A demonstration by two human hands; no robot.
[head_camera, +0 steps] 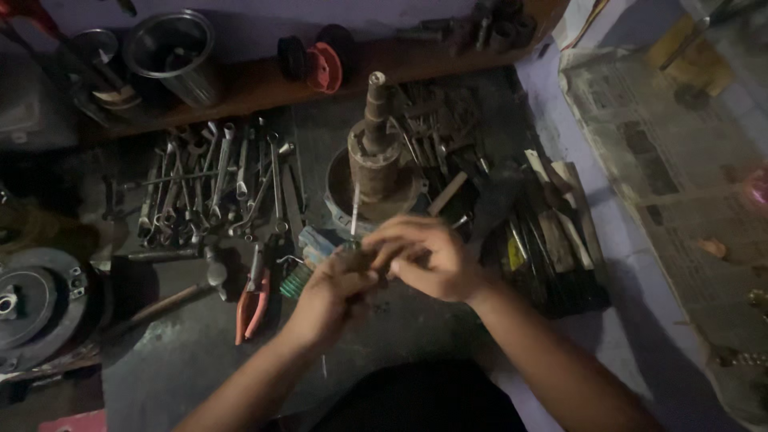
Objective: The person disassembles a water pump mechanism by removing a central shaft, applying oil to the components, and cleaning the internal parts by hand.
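Seen from above in dim light: left hand (330, 290) clenched around a small dark part (358, 258), mostly hidden in the fist, with a thin pale metal rod (354, 210) standing upright out of it. Right hand (422, 254) curled over the same part from the other side, fingertips pinched on its top; both hands touching, held above a dark, grimy work mat (200, 352). Just behind the hands, one rusty stepped cylinder with a tall spindle (374, 148), rough and brown, seated in a shallow round metal dish (336, 192). To the left, a loose row of bright steel wrenches and spanners (216, 188), too many and too overlapped to count. Nearer, one pair of orange-handled pliers (253, 300) lying flat beside one wooden-handled hammer (172, 296). At far left, one round black pulley-like disc (36, 300). On the wooden ledge behind, two shiny metal cups: the larger (172, 52) holding something dark that could not be made out, the smaller (100, 56) likewise unclear. Also on the ledge, one red round cap (324, 68) leaning beside a black one. To the right, a heap of flat files and blades (552, 232), then crumpled newspaper (664, 152) spread over a pale surface.
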